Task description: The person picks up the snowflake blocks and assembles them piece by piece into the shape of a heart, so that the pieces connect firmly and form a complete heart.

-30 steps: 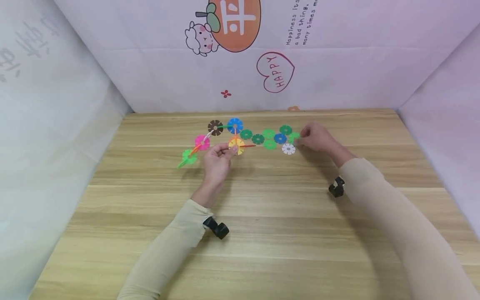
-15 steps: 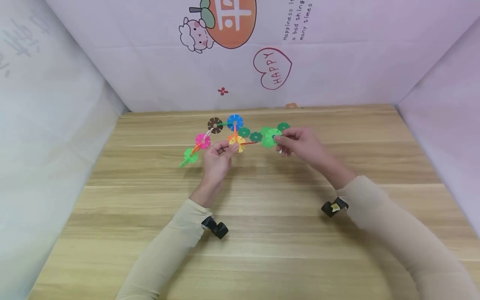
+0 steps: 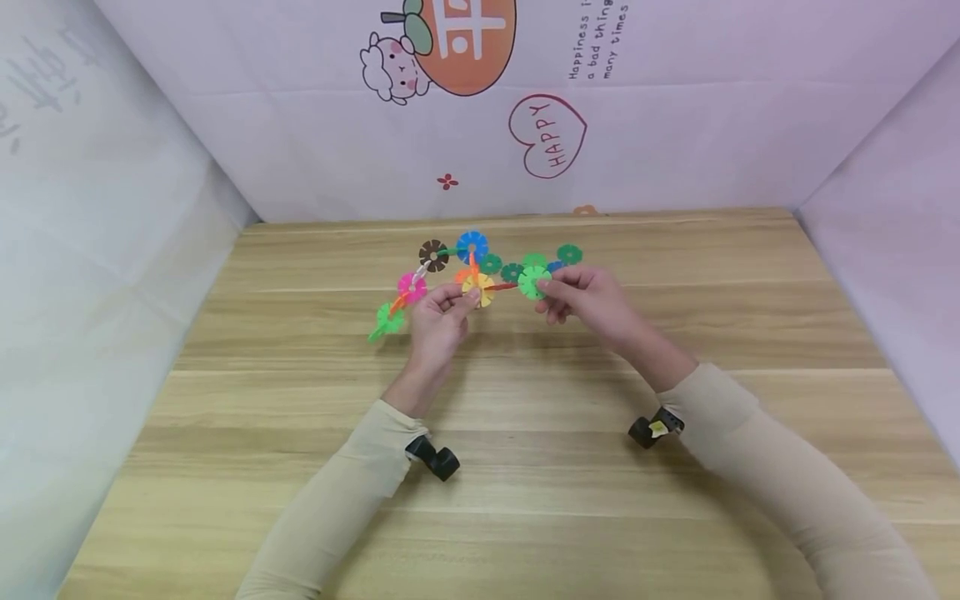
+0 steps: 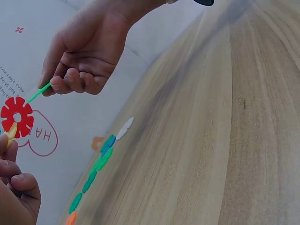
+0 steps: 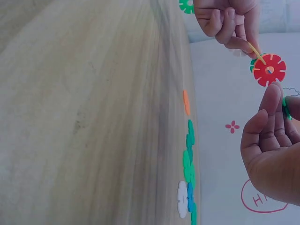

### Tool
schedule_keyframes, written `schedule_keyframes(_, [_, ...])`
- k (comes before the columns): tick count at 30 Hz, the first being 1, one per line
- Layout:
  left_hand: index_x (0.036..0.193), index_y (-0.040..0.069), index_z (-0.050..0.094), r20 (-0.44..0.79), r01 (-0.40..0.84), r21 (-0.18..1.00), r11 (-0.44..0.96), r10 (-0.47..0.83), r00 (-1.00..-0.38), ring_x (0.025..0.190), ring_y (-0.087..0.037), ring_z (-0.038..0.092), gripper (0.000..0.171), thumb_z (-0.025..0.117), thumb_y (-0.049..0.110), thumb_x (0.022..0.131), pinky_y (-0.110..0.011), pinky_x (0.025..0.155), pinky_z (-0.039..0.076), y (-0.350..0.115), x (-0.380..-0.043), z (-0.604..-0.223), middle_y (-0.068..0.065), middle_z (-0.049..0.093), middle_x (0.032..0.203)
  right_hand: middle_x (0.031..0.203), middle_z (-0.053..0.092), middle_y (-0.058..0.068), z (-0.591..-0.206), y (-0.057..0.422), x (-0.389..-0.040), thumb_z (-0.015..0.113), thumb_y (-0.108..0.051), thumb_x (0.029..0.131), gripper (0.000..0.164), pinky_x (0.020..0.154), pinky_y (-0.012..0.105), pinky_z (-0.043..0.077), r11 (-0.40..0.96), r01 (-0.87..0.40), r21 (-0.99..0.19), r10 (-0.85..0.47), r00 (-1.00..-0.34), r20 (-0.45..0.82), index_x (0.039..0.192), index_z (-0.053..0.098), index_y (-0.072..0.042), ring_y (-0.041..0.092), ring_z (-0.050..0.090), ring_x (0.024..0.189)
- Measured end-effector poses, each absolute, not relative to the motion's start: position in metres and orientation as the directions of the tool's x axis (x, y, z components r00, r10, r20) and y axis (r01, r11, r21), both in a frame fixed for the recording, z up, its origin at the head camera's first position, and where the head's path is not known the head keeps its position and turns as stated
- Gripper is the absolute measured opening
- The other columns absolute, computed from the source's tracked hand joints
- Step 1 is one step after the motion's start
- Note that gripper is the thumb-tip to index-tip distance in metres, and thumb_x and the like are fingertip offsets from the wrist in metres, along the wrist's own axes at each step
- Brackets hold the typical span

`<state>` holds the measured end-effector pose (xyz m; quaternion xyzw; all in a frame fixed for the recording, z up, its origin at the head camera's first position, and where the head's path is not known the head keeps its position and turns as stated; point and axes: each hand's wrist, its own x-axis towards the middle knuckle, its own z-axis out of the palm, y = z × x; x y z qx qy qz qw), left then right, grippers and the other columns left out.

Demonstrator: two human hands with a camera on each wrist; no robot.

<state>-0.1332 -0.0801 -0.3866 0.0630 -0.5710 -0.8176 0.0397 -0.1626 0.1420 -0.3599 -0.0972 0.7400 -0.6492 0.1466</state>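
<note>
Slotted plastic discs are joined edge to edge in a chain. My left hand (image 3: 438, 329) pinches its yellow disc (image 3: 486, 292) between thumb and fingers. From there the chain runs through a blue disc (image 3: 481, 242), a brown disc (image 3: 426, 257) and a pink disc (image 3: 409, 293) to light green ones at the left. A red disc (image 4: 26, 123) stands slotted on the yellow one, edge-on in the head view. My right hand (image 3: 596, 302) pinches a loose light green disc (image 3: 532, 293), its edge right at the red disc's rim in the left wrist view.
Behind the hands, loose discs lie flat on the wooden table (image 3: 525, 483): dark green (image 3: 569, 249), blue, light green, a white disc (image 5: 182, 206) and an orange disc (image 5: 186, 103). White printed cloth (image 3: 675, 125) walls the back and sides.
My right hand has come left from the loose discs, bringing a light green disc up to the red one. My left hand keeps its pinch on the yellow disc and has hardly moved.
</note>
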Motion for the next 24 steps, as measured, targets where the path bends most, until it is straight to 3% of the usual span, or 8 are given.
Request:
schedule_keyframes(6, [0.083, 0.008, 0.065, -0.069, -0.022, 0.943, -0.333, -0.132, -0.989, 0.043, -0.004, 0.034, 0.014, 0.07, -0.001, 0.092, -0.017, 0.041, 0.025, -0.0803, -0.133, -0.3874, 0.0, 0.063, 0.068, 0.086, 0.072, 0.02, -0.3605, 0.1418, -0.1604, 0.065, -0.019, 0.1, 0.032, 0.067, 0.033, 0.057, 0.149, 0.026, -0.989, -0.334, -0.94, -0.075, 0.098, 0.064, 0.012, 0.019, 0.065, 0.065])
schedule_keyframes(19, [0.086, 0.006, 0.064, -0.074, -0.033, 0.961, -0.275, -0.138, -0.988, 0.045, -0.004, 0.036, 0.011, 0.071, 0.0, 0.091, -0.017, 0.043, 0.027, -0.0804, -0.1306, -0.3893, 0.001, 0.063, 0.069, 0.081, 0.072, 0.012, -0.3627, 0.1359, -0.1571, 0.066, -0.021, 0.1, 0.024, 0.067, 0.033, 0.057, 0.173, 0.005, -0.985, -0.331, -0.942, -0.062, 0.092, 0.069, 0.002, 0.019, 0.064, 0.064])
schedule_keyframes(24, [0.087, 0.005, 0.064, -0.077, -0.041, 0.971, -0.234, -0.146, -0.986, 0.048, -0.005, 0.039, 0.01, 0.073, 0.002, 0.091, -0.017, 0.044, 0.03, -0.0797, -0.1292, -0.3886, 0.001, 0.06, 0.07, 0.081, 0.071, 0.015, -0.3628, 0.1353, -0.1565, 0.064, -0.016, 0.101, 0.026, 0.067, 0.033, 0.058, 0.173, 0.009, -0.985, -0.339, -0.938, -0.068, 0.096, 0.065, 0.01, 0.019, 0.064, 0.064])
